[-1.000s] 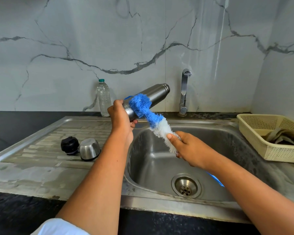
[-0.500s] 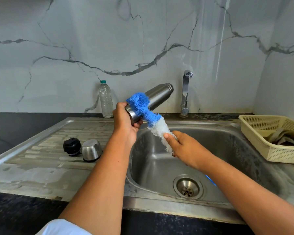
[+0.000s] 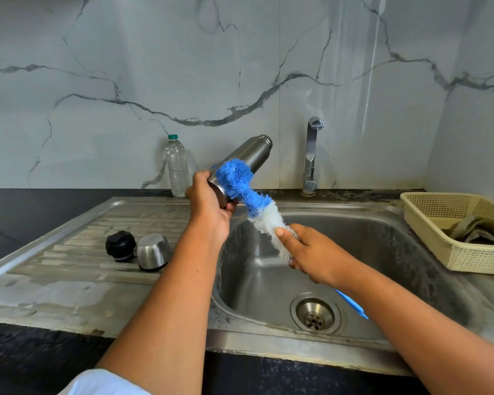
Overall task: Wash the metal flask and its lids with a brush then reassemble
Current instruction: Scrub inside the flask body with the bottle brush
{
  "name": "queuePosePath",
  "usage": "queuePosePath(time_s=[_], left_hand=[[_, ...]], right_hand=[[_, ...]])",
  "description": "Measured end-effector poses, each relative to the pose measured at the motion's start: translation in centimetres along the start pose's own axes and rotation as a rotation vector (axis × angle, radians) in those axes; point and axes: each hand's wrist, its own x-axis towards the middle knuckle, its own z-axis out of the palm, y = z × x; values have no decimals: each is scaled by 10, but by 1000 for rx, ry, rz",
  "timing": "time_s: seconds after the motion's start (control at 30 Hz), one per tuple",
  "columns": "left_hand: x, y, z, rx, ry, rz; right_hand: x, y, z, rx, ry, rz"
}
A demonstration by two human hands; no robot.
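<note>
Metal flask (image 3: 251,152) aslant in left hand (image 3: 208,201), brush (image 3: 240,183) in right hand (image 3: 311,252)

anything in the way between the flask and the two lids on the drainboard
Nothing visible. The left hand grips the tilted flask; the black lid and steel cap sit side by side on the drainboard to its left. Only the brush in the right hand lies against the flask.
</note>
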Motion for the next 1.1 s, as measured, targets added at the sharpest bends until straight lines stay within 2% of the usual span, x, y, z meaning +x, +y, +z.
queuePosePath(time_s=[0.1,0.23,0.37,0.53,0.7,0.87,0.97,1.1], left_hand=[[-7,-4,5,21,-48,-10],[-2,-1,0,-25,5,-10],[-7,-5,6,-21,-37,-9],[-5,3,1,-103,-12,-21],[-9,-3,7,-7,-32,-11],[-2,2,2,-85,-7,-24],[-12,-4,9,-28,-37,-15],[-5,5,0,-68,14,-39]], right_hand=[[5,-2,4,38,23,-2],[-1,2,3,-23,-3,12],[4,-2,8,12,-4,19],[-2,2,4,-43,-28,8],[6,-1,6,-11,5,-16],[-2,4,1,-68,-22,-21],[8,1,7,-13,11,-28],[3,8,1,-54,-19,-22]])
